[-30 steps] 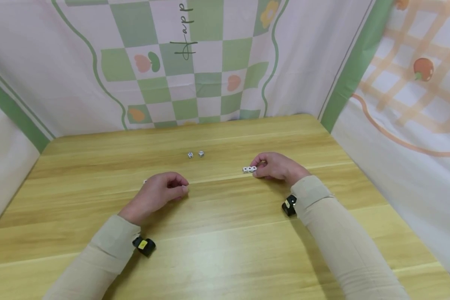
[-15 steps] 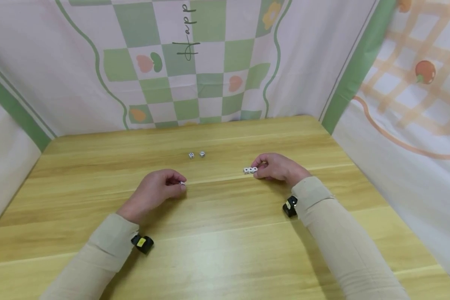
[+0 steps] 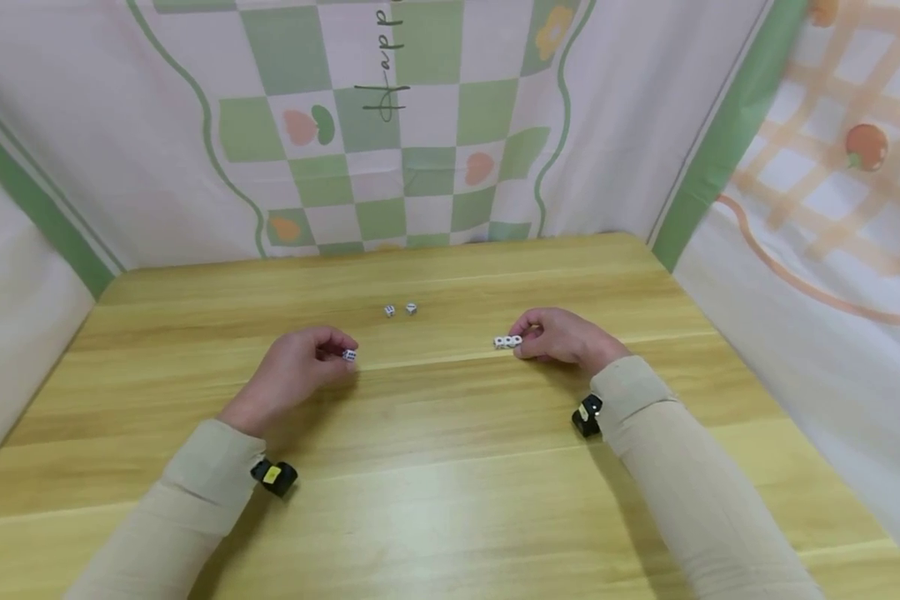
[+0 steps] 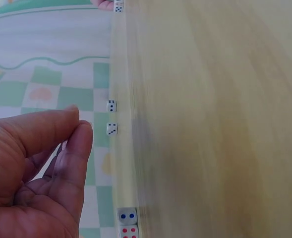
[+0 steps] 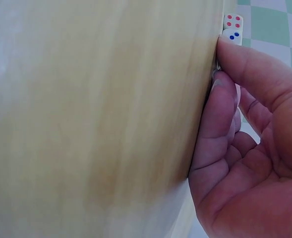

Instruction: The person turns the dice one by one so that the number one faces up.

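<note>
My left hand (image 3: 292,371) pinches a small white die (image 3: 350,355) between thumb and fingertips, raised a little off the table. In the left wrist view the fingertips of the left hand (image 4: 46,163) meet and hide that die. My right hand (image 3: 562,337) holds the right end of a short row of white dice (image 3: 507,342) lying on the table. In the right wrist view, thumb and forefinger of the right hand (image 5: 250,134) close on the near end of the row, and red and blue pips show on the dice beyond.
Two loose dice (image 3: 401,309) sit apart, further back on the wooden table (image 3: 435,500). Below the left hand in its wrist view are two more dice (image 4: 127,216), hidden in the head view. A patterned cloth (image 3: 420,125) hangs behind the table.
My left hand has lifted slightly and drawn back to the left, so the die in its fingertips shows more fully. The right hand stays at the row of dice.
</note>
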`<state>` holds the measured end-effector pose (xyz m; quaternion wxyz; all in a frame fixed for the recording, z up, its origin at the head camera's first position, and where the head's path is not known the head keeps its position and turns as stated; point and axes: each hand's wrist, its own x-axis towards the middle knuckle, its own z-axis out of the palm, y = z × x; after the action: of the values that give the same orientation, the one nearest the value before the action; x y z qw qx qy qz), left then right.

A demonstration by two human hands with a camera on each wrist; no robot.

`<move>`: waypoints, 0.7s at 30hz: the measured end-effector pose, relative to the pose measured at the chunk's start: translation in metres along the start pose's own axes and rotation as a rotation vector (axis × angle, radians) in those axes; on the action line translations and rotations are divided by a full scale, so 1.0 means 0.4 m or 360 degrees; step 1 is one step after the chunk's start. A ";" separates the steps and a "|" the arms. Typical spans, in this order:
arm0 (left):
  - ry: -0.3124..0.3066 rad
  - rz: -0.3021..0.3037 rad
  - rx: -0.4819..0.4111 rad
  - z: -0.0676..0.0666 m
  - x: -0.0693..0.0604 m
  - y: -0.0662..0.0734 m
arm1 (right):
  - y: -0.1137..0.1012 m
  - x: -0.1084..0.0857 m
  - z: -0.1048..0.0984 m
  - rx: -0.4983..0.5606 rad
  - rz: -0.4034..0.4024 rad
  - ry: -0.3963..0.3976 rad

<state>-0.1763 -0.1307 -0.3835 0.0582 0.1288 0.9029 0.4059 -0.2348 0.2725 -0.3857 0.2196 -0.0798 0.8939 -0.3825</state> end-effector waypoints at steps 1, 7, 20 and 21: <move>0.0006 0.0004 0.0011 0.000 0.000 0.000 | 0.001 -0.001 -0.001 0.0000 0.0008 0.0003; 0.0046 0.0008 0.0072 0.000 0.001 0.001 | 0.004 -0.008 -0.008 -0.0008 0.0010 -0.0001; 0.0150 0.0085 0.0271 0.004 0.004 -0.003 | 0.003 -0.016 -0.010 -0.0010 -0.0008 -0.0007; 0.0148 0.0081 0.0266 0.003 0.004 -0.003 | 0.004 -0.015 -0.010 -0.0008 -0.0004 -0.0006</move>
<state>-0.1777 -0.1301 -0.3853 -0.0051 0.1371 0.9318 0.3361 -0.2311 0.2781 -0.3824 0.2206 -0.0822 0.8944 -0.3803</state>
